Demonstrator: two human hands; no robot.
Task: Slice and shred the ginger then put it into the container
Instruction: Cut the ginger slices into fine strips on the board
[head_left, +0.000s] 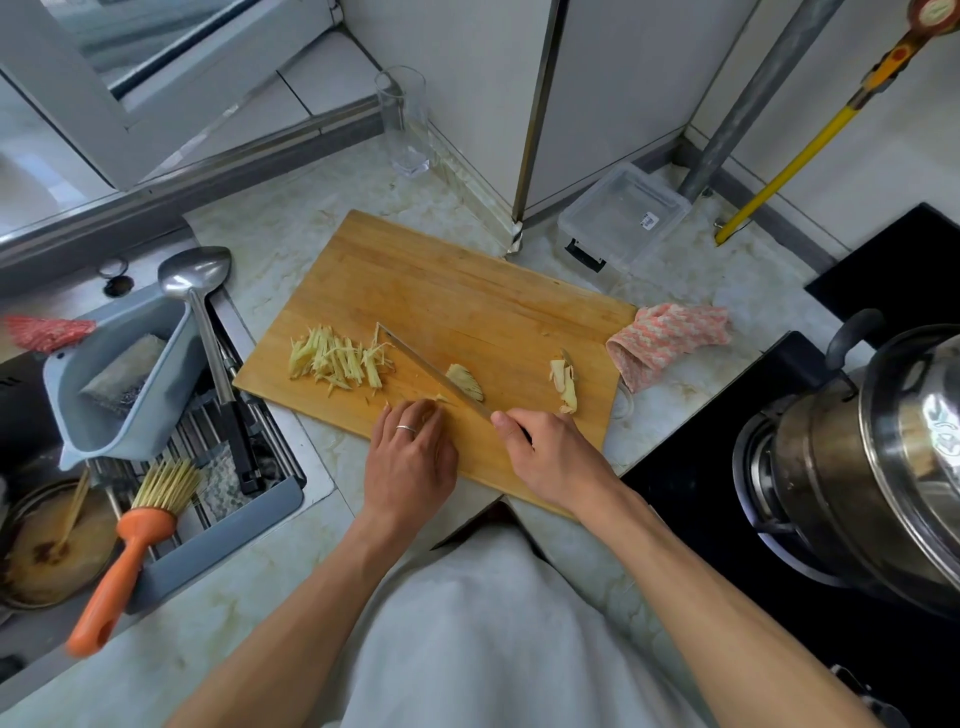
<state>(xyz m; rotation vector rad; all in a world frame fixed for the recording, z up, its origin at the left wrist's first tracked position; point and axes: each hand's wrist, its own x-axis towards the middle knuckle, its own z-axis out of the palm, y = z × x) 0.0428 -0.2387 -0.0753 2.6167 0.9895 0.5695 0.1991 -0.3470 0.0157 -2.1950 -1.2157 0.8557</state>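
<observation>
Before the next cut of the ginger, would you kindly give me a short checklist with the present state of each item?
1. Right hand grips the knife: ok.
2. Left hand steadies ginger under its fingertips: cannot tell, mostly hidden.
3. Left fingertips clear of the blade: cannot tell.
4. Ginger shreds piled away from the blade: ok.
5. Cutting board flat on the counter: ok.
6. Container open to receive ginger: not ok, lid looks on.

The right hand hides the knife handle; the pot is cut off at the edge.
</observation>
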